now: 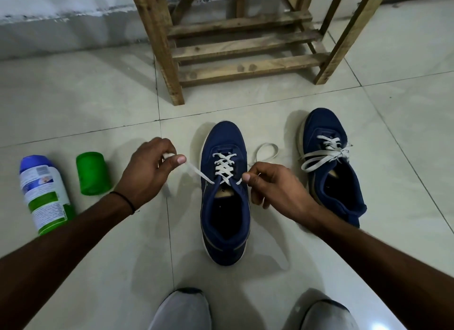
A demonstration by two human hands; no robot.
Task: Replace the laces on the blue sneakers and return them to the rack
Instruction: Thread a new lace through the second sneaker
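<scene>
A blue sneaker [224, 197] stands on the tiled floor in the middle, toe pointing away, with a white lace [224, 167] crossed through its eyelets. My left hand [149, 168] pinches the left lace end, pulled out taut to the left. My right hand [272, 184] pinches the right lace end, whose loose loop lies on the floor just beyond the fingers. The second blue sneaker [331, 167] sits to the right, its white lace tied in a bow. The wooden rack [235, 39] stands behind the shoes, its lower slats bare.
A white, blue and green spray can [43, 194] lies on the floor at the left, its green cap [92, 173] beside it. My two grey-clad knees [181, 310] show at the bottom edge. A wall runs along the top left.
</scene>
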